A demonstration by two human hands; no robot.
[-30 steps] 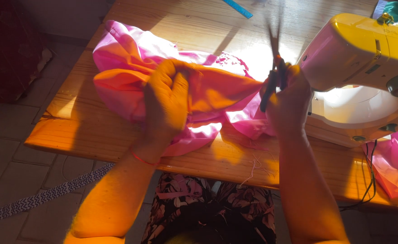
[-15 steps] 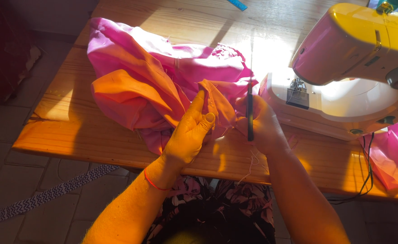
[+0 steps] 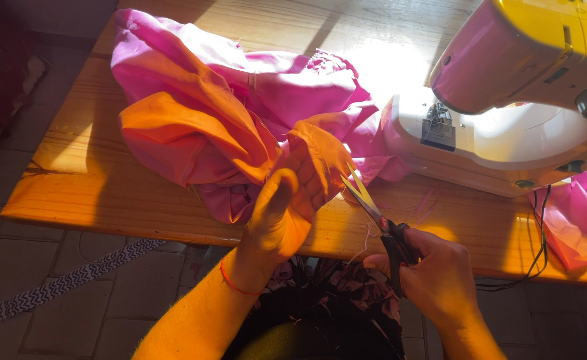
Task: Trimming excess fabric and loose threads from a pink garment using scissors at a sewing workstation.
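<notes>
Pink fabric [image 3: 240, 113] lies heaped on the wooden counter [image 3: 80, 193], glowing orange where the sun hits it. The left hand [image 3: 287, 207] has its grip closed on a fold at the heap's near edge, lifting it. Just to the right, the right hand [image 3: 440, 273] grips black-handled scissors [image 3: 373, 213], blades parted, tips at that fold. A pink and yellow sewing machine [image 3: 507, 87] stands at the far right.
</notes>
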